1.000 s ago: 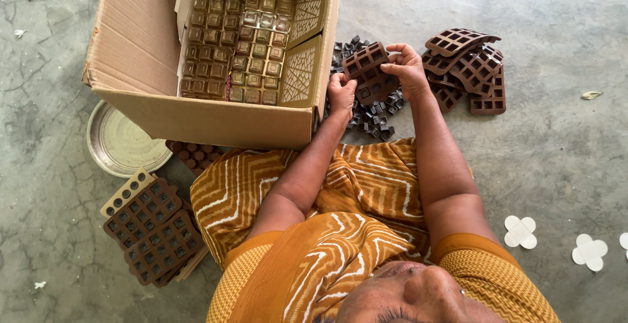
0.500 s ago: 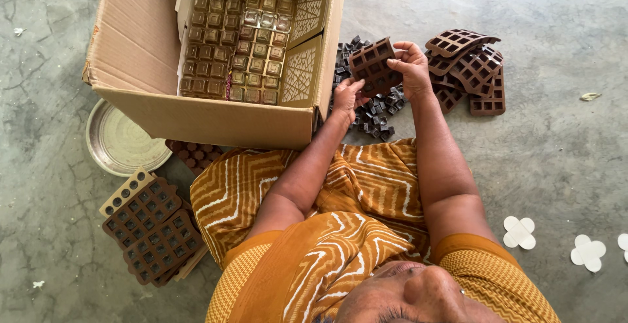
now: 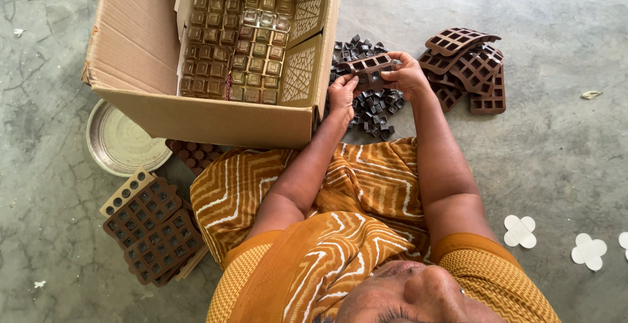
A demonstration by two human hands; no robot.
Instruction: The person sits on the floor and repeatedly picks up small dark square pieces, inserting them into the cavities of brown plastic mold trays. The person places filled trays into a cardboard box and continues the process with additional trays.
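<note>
Hands, my left hand (image 3: 342,91) and right hand (image 3: 407,74), pinch a brown mould tray (image 3: 367,68), seemingly tilted, above dark cubes (image 3: 374,110).

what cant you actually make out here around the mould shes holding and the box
Head view only:
- Brown mould: its cavities face away, tilted edge-on; left hand and right hand cover its ends.
- Dark pieces: too small to tell their shape.
- Cardboard box: top cut off by the frame edge.

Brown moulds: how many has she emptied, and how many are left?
Looks done: a stack of empty moulds and a heap of dark cubes on the floor. In hand: both hands hold one mould over the heap. Seemingly left: filled moulds by her knee.
</note>
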